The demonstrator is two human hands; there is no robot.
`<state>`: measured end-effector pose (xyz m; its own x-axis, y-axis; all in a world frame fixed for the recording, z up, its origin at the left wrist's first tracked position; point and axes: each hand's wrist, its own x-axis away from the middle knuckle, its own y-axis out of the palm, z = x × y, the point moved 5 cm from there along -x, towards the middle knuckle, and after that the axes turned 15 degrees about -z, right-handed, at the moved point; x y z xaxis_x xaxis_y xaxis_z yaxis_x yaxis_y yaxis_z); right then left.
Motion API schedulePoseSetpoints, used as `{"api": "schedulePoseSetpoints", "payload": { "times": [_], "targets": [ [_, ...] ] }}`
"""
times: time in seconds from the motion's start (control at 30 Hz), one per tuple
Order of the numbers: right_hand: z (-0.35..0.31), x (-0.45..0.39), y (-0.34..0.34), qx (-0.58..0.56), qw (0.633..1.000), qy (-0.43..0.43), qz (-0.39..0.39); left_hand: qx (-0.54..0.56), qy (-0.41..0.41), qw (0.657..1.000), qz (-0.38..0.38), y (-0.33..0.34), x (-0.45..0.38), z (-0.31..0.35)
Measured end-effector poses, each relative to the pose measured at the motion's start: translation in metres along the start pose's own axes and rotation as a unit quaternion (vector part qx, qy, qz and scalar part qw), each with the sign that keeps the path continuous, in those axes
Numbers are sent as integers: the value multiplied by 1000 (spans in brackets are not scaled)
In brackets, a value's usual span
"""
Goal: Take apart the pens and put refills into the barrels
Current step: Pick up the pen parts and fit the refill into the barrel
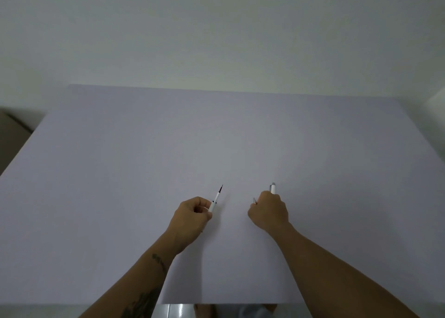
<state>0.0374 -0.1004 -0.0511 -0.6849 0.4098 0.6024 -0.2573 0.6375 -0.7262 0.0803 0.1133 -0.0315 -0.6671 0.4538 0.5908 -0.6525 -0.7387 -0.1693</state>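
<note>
Hands point(192, 214) grip refill point(216, 199) and barrel point(272, 188) above table point(120, 173).

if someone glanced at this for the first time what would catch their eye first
Most likely the two hands low in the middle of a big, pale table. The left hand grips a white refill whose dark tip points up and away. The right hand is closed over a white pen barrel, only its far end showing, and seems to pinch a small pale piece at its fingertips.
</note>
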Motion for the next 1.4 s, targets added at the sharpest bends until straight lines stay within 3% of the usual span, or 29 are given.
{"api": "schedulePoseSetpoints", "payload": {
  "times": [0.07,0.13,0.23,0.3,0.37,0.6,0.97,1.4],
  "targets": [
    [-3,1,-1,-51,998,-3,-26,4,-4,1000,-2,1,1,-3],
    [-11,4,-5,-191,980,-26,-48,5,-4,1000,-5,2,0,-3],
    [-31,18,-24,-414,906,-70,-53,3,1,1000,-11,4,0,3],
    [-42,29,-39,-470,876,-95,-52,-3,8,1000,-17,6,0,9],
    [-50,39,-49,-482,867,-117,-48,-13,18,1000,-21,8,0,16],
    [-48,51,-60,-446,887,-122,-12,-29,47,998,-36,16,3,35],
    [-53,59,-51,-370,914,-162,-26,-40,95,995,-16,12,11,47],
    [-52,71,-52,-427,884,-176,-68,-39,168,985,19,14,24,66]
  ]
}}
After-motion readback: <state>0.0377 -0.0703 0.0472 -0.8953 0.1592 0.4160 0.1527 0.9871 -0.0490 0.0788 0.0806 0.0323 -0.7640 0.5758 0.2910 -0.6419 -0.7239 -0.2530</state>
